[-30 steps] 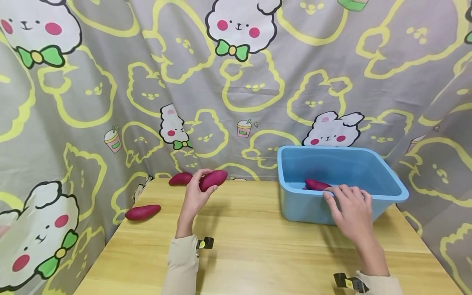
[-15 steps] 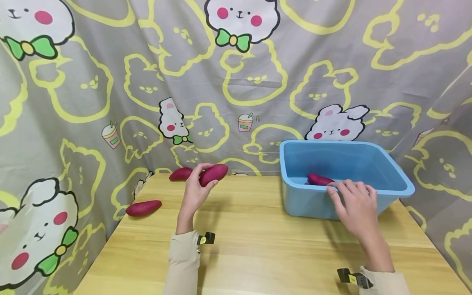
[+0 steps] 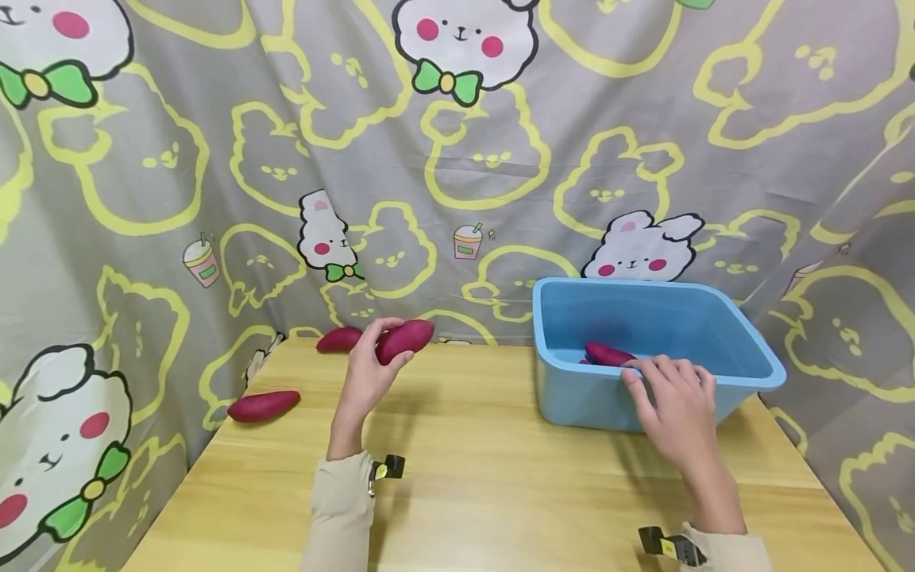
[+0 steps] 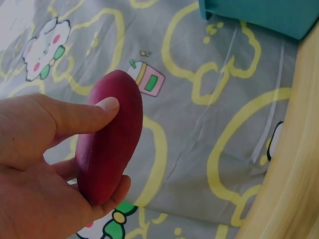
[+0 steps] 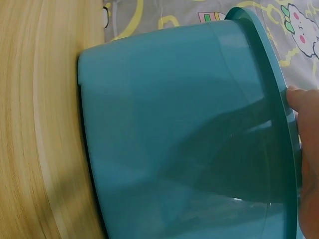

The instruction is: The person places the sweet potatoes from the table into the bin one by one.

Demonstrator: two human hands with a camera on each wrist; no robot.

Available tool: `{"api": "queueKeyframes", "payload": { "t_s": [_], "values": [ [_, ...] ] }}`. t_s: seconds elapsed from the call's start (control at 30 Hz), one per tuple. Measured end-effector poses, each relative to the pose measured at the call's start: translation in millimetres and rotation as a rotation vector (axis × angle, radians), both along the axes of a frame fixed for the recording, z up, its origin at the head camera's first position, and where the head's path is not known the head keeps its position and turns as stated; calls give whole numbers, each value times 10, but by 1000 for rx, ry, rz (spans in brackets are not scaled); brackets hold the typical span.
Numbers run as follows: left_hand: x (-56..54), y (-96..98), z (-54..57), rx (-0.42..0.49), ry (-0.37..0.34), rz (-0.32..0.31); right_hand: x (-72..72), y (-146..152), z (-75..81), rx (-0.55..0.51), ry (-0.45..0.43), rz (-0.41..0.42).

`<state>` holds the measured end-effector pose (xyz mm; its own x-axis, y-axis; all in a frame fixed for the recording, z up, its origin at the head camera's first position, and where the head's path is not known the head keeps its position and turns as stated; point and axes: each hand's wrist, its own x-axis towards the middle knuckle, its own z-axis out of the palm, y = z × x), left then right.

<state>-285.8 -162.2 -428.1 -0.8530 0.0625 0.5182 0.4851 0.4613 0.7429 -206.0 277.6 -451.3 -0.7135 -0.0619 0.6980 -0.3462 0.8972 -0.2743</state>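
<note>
In the head view my left hand (image 3: 367,380) holds a purple-red sweet potato (image 3: 406,342) above the table, its pointed end to the right. The left wrist view shows the thumb across this sweet potato (image 4: 110,142) and fingertips beneath it. At the right, my right hand (image 3: 679,413) grips the near rim of a blue plastic bin (image 3: 586,397), fingers bent over it. Its fingertips are hidden behind the rim. In the right wrist view the thumb (image 5: 299,99) touches the rim. Inside the bin lies a sweet potato (image 3: 608,354), with part of another beside it.
Another sweet potato (image 3: 264,407) lies on the wooden table (image 3: 472,492) near its left edge. One more sweet potato (image 3: 339,340) is at the back edge, partly behind the left hand. A patterned grey curtain (image 3: 400,175) hangs behind and beside the table.
The head view has shifted slightly. Both hands, the held sweet potato and the bin keep almost the same places relative to the table.
</note>
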Motion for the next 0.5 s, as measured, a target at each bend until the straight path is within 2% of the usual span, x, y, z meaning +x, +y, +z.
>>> {"api": "queueKeyframes", "payload": {
  "t_s": [0.1, 0.33, 0.5],
  "values": [
    [48, -11, 31, 2, 6, -1, -4, -22, 8, 3, 6, 7],
    [96, 74, 167, 30, 82, -27, 4, -31, 44, -14, -2, 5],
    [132, 140, 195, 25, 79, -47, 21, -48, 35, -11, -4, 6]
  ]
}}
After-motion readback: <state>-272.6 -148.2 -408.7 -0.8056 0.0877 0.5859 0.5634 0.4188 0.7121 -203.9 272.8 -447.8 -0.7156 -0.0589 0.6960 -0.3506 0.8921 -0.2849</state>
